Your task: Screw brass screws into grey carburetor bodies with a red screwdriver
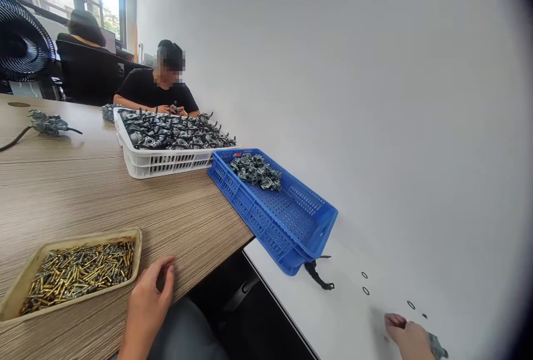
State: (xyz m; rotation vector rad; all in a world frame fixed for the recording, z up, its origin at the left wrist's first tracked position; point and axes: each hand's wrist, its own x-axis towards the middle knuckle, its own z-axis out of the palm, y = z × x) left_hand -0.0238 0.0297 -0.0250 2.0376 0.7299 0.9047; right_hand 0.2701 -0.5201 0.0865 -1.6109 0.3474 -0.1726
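Note:
My left hand (149, 300) is at the table edge beside a shallow cream tray (139, 249). Its fingers curl toward the thumb; whatever they may hold is too small to make out. Many small brass-coloured screws and springs (83, 274) fill the tray. At lower right, my right hand (410, 336) is low over a white surface (345, 315), its fingers bent together. A grey metal part (437, 346) shows beside that hand, partly hidden by it. Thin black rings (411, 305) lie near the right hand.
A blue crate (266, 221) with grey metal carburetor bodies (256, 171) bridges table and white surface. Behind it stands a white crate (175, 163) full of carburetors. A black strap-like piece (320, 276) lies below. A carburetor (48, 124) lies left; a co-worker (160, 88) sits opposite.

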